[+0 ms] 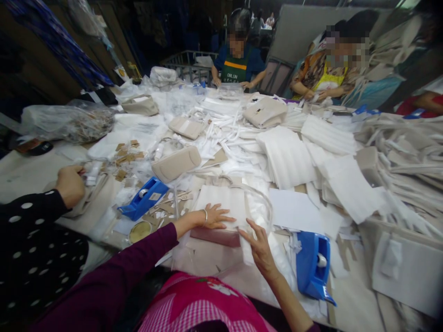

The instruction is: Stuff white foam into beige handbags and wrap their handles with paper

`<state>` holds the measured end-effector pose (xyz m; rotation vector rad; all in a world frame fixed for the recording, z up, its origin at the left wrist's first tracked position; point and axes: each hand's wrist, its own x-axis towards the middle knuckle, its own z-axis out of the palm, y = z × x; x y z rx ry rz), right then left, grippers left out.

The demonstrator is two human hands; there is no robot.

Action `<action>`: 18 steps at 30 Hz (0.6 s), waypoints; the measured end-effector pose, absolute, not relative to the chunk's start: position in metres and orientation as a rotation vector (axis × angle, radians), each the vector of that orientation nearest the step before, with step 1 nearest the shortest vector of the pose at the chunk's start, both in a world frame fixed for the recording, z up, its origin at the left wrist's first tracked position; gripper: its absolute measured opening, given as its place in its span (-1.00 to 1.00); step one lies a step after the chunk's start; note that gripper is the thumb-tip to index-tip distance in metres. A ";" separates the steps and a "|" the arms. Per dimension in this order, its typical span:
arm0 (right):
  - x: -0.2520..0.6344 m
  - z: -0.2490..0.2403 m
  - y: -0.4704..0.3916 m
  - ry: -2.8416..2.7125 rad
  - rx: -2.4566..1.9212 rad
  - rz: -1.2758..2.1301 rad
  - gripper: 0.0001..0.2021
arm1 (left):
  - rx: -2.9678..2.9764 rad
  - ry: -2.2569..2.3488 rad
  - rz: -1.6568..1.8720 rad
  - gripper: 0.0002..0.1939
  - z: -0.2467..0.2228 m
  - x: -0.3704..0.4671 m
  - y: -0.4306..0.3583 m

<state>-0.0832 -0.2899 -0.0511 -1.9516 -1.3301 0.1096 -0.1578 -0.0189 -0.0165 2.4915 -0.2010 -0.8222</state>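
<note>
Fingers (221,218) splayed, left hand (215,216) lies on a white sheet (223,196) — right hand (260,246) slants beside it, both grips wide.

left dispenser (136,207), right dispenser (308,263): obstacles | above white sheet (215,197): passable

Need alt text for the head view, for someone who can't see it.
A person's left hand lies flat on a white sheet, the right hand spread by its right edge. Blue tape dispensers sit on both sides, amid heaped beige bags and white padding; co-workers are nearby.
</note>
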 end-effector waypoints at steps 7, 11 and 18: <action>-0.067 -0.039 -0.282 -1.595 -1.863 0.233 -0.49 | 2.533 -0.192 -0.789 -0.56 -0.016 -0.159 -0.015; -0.057 -0.040 -0.269 -1.350 -1.761 0.523 -0.67 | 2.499 -0.152 -0.745 -0.54 -0.016 -0.162 -0.018; -0.044 -0.046 -0.251 -0.709 -1.632 0.973 -0.48 | 2.414 -0.078 -0.715 -0.32 -0.022 -0.162 -0.025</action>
